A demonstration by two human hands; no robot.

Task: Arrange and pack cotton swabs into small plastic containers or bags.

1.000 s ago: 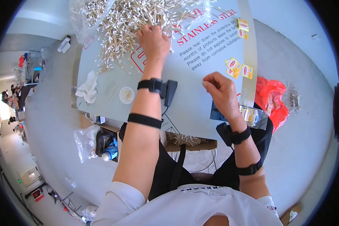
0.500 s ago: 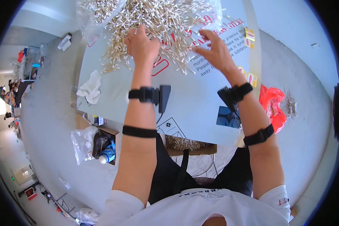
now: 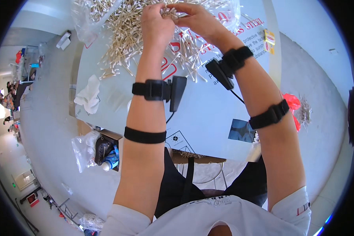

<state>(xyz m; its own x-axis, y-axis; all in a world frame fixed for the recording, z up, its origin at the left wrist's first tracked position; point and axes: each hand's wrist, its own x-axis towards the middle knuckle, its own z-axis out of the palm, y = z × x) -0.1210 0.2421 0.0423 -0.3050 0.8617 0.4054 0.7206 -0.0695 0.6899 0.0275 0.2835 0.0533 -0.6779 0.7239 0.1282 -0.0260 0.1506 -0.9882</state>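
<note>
Taking the middle of your view as the clock's centre, your left hand is just before twelve, its fingers curled closed on a small bunch of cotton swabs. Your right hand comes in from just past twelve, thumb and fingers closed on the same bunch from the other side. The fingertips overlap there, so it's hard to tell which hand carries most of the grip.

The loose swab pile spreads over the table around eleven o'clock, behind and left of your left hand, with a few strays under your wrists. A clear plastic bag lies against the pile between ten and eleven; another clear bag sits near one.

Yellow packets lie between one and two at the table's edge. A crumpled white tissue is between nine and ten, and a dark square just past three.
</note>
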